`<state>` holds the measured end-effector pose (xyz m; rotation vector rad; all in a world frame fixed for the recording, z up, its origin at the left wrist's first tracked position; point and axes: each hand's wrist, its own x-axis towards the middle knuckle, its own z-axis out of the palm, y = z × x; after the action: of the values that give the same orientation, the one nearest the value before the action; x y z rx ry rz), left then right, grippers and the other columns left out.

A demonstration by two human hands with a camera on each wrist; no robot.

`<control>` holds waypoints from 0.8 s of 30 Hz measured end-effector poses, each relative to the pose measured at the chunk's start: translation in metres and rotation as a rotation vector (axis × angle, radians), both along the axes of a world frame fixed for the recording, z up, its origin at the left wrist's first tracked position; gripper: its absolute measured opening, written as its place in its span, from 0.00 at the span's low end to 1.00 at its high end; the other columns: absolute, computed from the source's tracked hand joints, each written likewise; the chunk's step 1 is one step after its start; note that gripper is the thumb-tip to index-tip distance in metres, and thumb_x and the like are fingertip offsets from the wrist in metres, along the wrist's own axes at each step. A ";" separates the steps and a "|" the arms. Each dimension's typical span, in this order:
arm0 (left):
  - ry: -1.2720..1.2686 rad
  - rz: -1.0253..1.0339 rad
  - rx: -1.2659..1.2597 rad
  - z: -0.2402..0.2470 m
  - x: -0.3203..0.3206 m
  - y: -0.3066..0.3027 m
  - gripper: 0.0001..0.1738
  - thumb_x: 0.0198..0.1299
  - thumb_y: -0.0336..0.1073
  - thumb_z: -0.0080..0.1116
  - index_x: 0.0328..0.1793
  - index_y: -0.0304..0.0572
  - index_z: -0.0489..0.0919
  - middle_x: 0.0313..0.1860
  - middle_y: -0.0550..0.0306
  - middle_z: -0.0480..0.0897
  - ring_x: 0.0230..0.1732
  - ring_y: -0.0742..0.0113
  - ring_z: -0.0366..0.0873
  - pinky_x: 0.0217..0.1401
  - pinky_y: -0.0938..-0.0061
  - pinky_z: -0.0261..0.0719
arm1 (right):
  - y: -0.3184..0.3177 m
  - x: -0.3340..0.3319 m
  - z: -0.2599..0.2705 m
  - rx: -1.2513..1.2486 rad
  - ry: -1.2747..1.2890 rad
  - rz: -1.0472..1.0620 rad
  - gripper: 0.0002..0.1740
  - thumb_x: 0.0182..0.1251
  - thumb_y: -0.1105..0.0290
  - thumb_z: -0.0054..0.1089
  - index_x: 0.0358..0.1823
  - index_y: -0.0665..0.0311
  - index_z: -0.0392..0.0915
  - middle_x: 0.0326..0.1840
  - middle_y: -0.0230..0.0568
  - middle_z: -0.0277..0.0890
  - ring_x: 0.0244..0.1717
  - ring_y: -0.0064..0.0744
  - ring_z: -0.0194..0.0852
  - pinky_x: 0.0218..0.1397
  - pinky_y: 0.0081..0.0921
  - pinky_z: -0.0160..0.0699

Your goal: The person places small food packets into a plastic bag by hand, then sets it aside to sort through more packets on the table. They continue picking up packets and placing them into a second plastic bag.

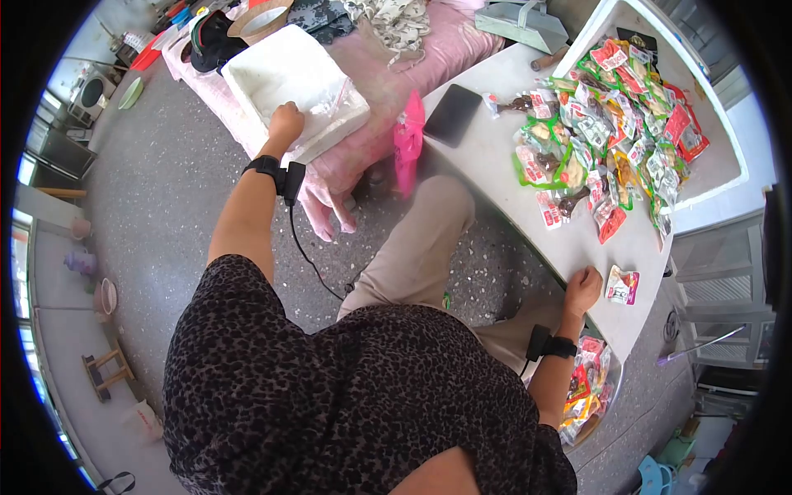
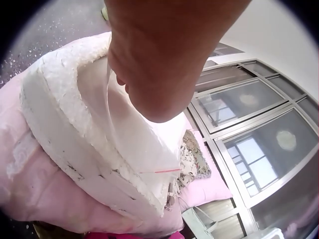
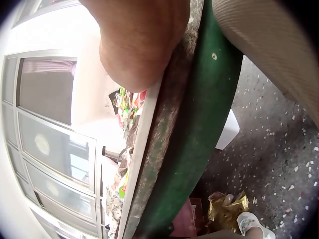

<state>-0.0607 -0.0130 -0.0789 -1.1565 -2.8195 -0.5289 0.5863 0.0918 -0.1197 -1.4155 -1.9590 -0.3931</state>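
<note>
My left hand is over the white foam box, its fingers curled. A thin pale plastic bag lines the box, and its edge runs up to those fingers in the left wrist view; the fingertips are mostly hidden. Loosely curled, my right hand rests at the edge of the white table and holds nothing visible. Just beside it lies a small white and purple snack packet. Farther up the table is a heap of wrapped snack packets, spilling from a large white foam box tipped on its side.
A black tablet-like slab lies near the table's corner. Between the table and the pink-covered bed hangs a pink plastic bag. More packets fill a container below the table's near end. A grey dustpan sits behind.
</note>
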 end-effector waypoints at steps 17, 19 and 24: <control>0.069 -0.011 -0.092 0.011 -0.011 0.000 0.15 0.53 0.39 0.36 0.37 0.38 0.72 0.37 0.41 0.74 0.41 0.46 0.71 0.44 0.59 0.68 | -0.002 -0.002 0.002 -0.039 0.006 -0.018 0.06 0.46 0.74 0.47 0.27 0.66 0.69 0.27 0.46 0.69 0.33 0.46 0.66 0.36 0.38 0.65; 0.050 0.002 -0.004 0.016 -0.016 -0.006 0.15 0.53 0.39 0.37 0.37 0.38 0.72 0.36 0.41 0.74 0.40 0.46 0.71 0.43 0.60 0.68 | -0.001 -0.002 0.002 -0.026 0.004 -0.010 0.06 0.45 0.74 0.47 0.27 0.66 0.69 0.27 0.46 0.69 0.33 0.46 0.66 0.36 0.38 0.65; 0.018 -0.052 0.261 0.048 -0.008 -0.012 0.15 0.51 0.40 0.41 0.35 0.37 0.74 0.32 0.42 0.76 0.38 0.47 0.72 0.41 0.64 0.68 | 0.000 0.002 0.002 -0.084 0.009 -0.008 0.07 0.46 0.75 0.47 0.29 0.67 0.69 0.28 0.47 0.69 0.34 0.46 0.66 0.38 0.37 0.65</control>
<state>-0.0691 -0.0251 -0.0306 -1.1762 -2.6102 -0.8554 0.5884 0.0914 -0.1179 -1.4751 -1.9843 -0.3107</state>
